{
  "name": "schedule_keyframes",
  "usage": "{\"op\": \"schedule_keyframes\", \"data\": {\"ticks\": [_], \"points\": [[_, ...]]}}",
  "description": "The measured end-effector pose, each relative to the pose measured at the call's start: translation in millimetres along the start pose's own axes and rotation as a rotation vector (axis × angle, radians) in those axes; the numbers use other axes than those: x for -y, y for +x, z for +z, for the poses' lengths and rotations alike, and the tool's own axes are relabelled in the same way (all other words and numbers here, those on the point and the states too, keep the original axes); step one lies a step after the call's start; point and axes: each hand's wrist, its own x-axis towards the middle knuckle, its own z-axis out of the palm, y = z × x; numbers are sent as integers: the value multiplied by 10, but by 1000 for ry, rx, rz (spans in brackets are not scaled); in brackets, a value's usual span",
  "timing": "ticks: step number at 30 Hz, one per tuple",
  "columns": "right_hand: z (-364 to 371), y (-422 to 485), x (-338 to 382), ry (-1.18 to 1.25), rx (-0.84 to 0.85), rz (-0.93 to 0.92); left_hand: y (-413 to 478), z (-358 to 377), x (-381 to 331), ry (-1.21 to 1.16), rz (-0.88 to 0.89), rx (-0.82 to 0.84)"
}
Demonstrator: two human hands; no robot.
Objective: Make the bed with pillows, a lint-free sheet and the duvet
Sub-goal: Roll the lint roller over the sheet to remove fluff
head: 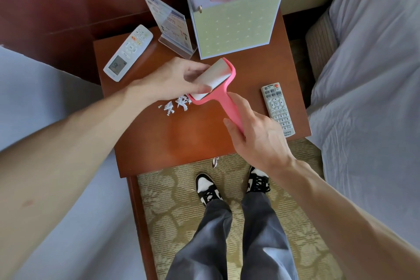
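At far left edge: left bed (34, 102), pale cover, only a strip in view. Next, on nightstand (170, 143): white air-conditioner remote (128, 52), then clear sign holder (168, 22).

Left hand (168, 79): fingers and thumb curled round white drum of lint roller (216, 79), gripping it above the wood. Just below that hand: small heap of white paper scraps (175, 105) on nightstand top. Behind roller: standing calendar card (234, 27).

Right hand (256, 134): closed round pink handle, roller tilted, drum end pointing away from body. Just right of that hand: grey TV remote (277, 108), flat, apart from roller. Far right: right bed (368, 75), pale wrinkled bedding, not smoothed.

Progress, as judgement: early. Roller off both beds, probably being readied or stripped of a used layer. Lint pass on sheet not evidently done. No pillows visible, duvet not identifiable. Left to do: rolling, pillows, duvet.
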Motion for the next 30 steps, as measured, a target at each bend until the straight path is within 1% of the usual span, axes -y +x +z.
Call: {"op": "schedule_keyframes", "data": {"ticks": [1,2,4,5,6,7,9,13,16,19,22,25,28,30], "points": [[-2,1,-5,10,-3,0,16,44,9,42,11,-24],[-7,1,-22,22,-7,10,33,91,3,51,26,-122],[-42,-14,-78,48,-18,64,42,171,-48,-28,30,-323],[-74,-30,-109,56,-30,104,50,205,-99,-64,18,-362],[-119,-44,-138,57,-49,144,46,242,-186,-73,6,-357],[-169,-55,-174,53,-68,174,59,280,-270,-46,2,-319],[-298,-61,-248,45,-91,194,102,349,-482,58,1,-225],[-568,-26,-511,59,-158,209,382,489,-862,137,15,-189],[-852,-82,-839,94,-241,313,639,685,-1225,121,44,-181],[-1205,-271,-1324,158,-301,496,915,1019,-1702,222,86,-172],[-1691,-629,-1933,193,-370,633,1244,1476,-2360,322,132,-105],[-2129,-1065,-2597,178,-489,755,1654,2068,-3070,414,210,-64],[-2495,-1525,-3175,177,-609,860,1959,2817,-3773,502,347,63],[-2671,-1817,-3477,169,-664,932,2112,3315,-4137,557,394,129]]}}
